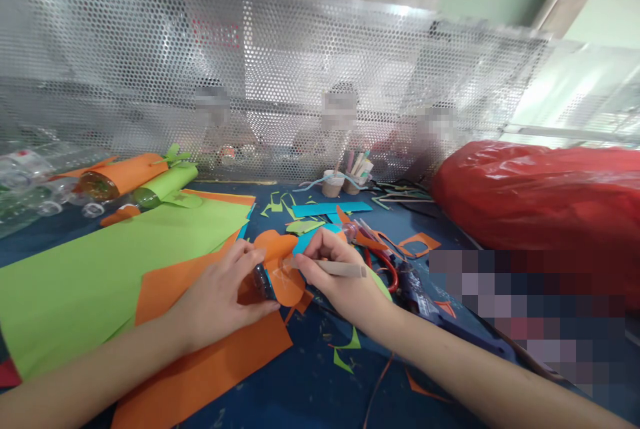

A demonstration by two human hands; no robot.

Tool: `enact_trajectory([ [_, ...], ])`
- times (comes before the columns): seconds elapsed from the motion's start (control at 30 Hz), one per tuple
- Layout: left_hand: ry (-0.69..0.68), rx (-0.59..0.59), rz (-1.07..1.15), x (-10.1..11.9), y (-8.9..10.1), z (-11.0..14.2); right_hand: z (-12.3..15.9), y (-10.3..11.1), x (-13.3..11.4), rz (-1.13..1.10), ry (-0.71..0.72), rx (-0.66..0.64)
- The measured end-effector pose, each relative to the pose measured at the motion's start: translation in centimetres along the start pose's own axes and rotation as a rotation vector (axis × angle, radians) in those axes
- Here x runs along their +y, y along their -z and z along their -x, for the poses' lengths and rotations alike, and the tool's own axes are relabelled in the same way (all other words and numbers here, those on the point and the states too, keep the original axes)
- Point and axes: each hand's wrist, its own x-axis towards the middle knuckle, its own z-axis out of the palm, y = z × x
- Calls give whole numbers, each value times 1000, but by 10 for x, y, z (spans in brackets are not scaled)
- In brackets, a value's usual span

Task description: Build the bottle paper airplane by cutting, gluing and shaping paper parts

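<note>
My left hand (220, 299) rests on an orange paper sheet (210, 369) and pinches a cut-out orange paper shape (280, 269) against a small dark bottle (263, 282). My right hand (340, 282) holds a wooden stick (345, 269), its tip touching the orange shape. Both hands meet at the middle of the blue table (310, 382).
A large green paper sheet (100, 269) lies at the left. Bottles wrapped in orange paper (125, 175) and green paper (165, 185) lie behind it. Red-handled scissors (385, 269), paper scraps, cups with sticks (345, 179), a red plastic bag (540, 202) and a perforated metal screen (280, 82) surround me.
</note>
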Motion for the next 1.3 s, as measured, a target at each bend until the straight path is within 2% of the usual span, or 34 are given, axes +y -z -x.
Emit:
enact_trajectory([
  [0.4, 6, -22, 3, 3, 2, -1, 0, 1, -3, 49, 13, -3],
  [0.6, 6, 5, -1, 3, 1, -1, 0, 1, -1, 50, 18, -4],
  [0.87, 1, -13, -6, 1, 0, -1, 0, 0, -1, -3, 0, -10],
  [1.3, -1, -4, -20, 2, 1, -1, 2, 1, -2, 59, -24, -20],
])
